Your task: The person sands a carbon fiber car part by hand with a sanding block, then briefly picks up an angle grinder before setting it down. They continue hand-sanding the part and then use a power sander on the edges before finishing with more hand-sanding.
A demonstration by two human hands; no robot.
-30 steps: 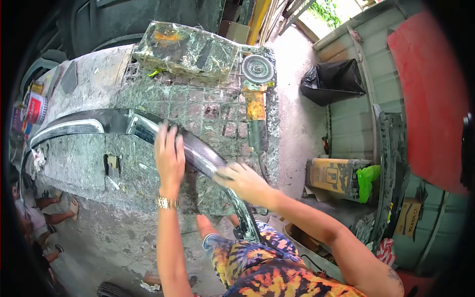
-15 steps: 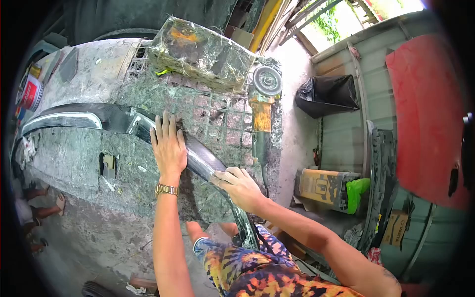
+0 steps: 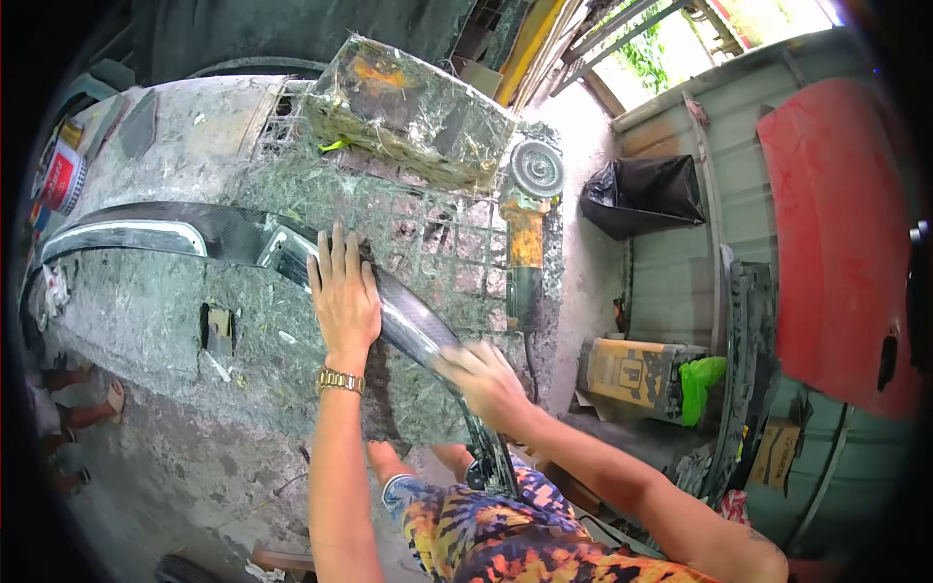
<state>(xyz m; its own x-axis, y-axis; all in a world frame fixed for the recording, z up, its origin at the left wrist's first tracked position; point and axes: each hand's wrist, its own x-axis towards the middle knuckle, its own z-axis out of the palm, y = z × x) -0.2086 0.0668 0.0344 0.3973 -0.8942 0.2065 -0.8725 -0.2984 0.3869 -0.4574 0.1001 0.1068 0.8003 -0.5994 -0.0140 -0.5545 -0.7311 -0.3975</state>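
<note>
A long, curved, dark car body part (image 3: pixel 416 316) with a carbon-weave look and pale scuffed patches lies across the worktop (image 3: pixel 155 321). Its near end reaches down toward my legs. My left hand (image 3: pixel 347 301), with a gold watch at the wrist, rests flat on the part, fingers stretched out beside a framed opening. Lower along the same part, the fingers of my right hand (image 3: pixel 489 389) lie over its edge, smeared by motion. Whether anything is under them cannot be made out.
An angle grinder (image 3: pixel 526 238) lies at the worktop's right side, beside a rough fibre-covered block (image 3: pixel 413 112). A paint can (image 3: pixel 64 180) stands far left. Along the right wall are a black bag (image 3: pixel 641 199), a yellow-black box (image 3: pixel 632 377) and a red panel (image 3: pixel 841 243). Another person's leg (image 3: pixel 87 413) shows at left.
My right hand has slid down and right along the part and is now blurred. The left hand stays pressed on it. The whole view has shifted slightly.
</note>
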